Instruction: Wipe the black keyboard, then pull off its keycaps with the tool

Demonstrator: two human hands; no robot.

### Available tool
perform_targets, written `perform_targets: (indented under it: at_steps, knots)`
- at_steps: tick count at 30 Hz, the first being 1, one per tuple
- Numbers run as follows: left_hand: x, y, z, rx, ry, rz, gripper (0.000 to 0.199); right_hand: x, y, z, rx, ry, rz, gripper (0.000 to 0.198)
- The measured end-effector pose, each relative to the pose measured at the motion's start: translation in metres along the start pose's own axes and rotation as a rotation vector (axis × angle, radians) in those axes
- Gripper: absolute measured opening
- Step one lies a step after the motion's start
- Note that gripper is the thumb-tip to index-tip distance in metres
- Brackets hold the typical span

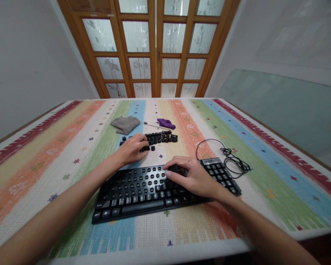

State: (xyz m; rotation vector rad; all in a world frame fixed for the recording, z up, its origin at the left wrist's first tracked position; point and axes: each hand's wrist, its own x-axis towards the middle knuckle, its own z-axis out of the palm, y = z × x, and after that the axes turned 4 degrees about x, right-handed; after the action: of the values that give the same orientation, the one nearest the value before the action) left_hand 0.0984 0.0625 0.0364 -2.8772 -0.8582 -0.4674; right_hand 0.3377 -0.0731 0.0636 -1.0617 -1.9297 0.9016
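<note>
A black keyboard [143, 187] lies at a slant on the table, bare key stems across its upper left and keycaps still on the lower rows and number pad. My right hand [191, 175] is closed over its upper right part, around what looks like a wire keycap puller [179, 168] with a dark body and thin wires; the fingers partly cover it. Beyond the keyboard, loose black keycaps [160, 139] lie in rough rows. At their left end is my left hand [134, 147], fingers bent and pinched at a keycap [145, 148]. Its fingertips are partly hidden.
A grey cloth [125, 124] and a purple cloth [166, 123] lie behind the keycaps, with a thin stick-like brush [154, 125] between them. The coiled black cable [234, 162] rests right of the keyboard. A striped tablecloth [85, 147] covers the table.
</note>
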Motion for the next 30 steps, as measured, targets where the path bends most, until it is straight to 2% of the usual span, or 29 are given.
perform_targets:
  at_steps: [8, 13, 19, 23, 28, 30]
  knots:
    - [-0.029, 0.005, -0.016, -0.095, 0.034, -0.059, 0.016, 0.003, 0.003, -0.009, 0.136, -0.004, 0.063, 0.018]
    - [-0.054, 0.030, -0.023, -0.225, -0.021, -0.109, 0.022, 0.001, 0.001, -0.013, 0.163, -0.157, 0.163, 0.025]
    - [-0.072, 0.060, -0.029, -0.360, -0.052, -0.071, 0.024, -0.005, -0.006, -0.016, 0.030, -0.171, 0.121, 0.021]
    - [-0.078, 0.066, -0.028, -0.351, -0.044, -0.046, 0.025, -0.008, 0.000, -0.006, 0.069, -0.184, 0.172, 0.024]
    - [-0.081, 0.066, -0.024, -0.327, -0.047, -0.039, 0.026, -0.004, 0.008, 0.014, 0.256, -0.114, 0.278, 0.031]
    - [-0.081, 0.065, -0.023, -0.320, -0.048, -0.036, 0.026, -0.003, 0.006, 0.019, 0.248, -0.095, 0.290, 0.030]
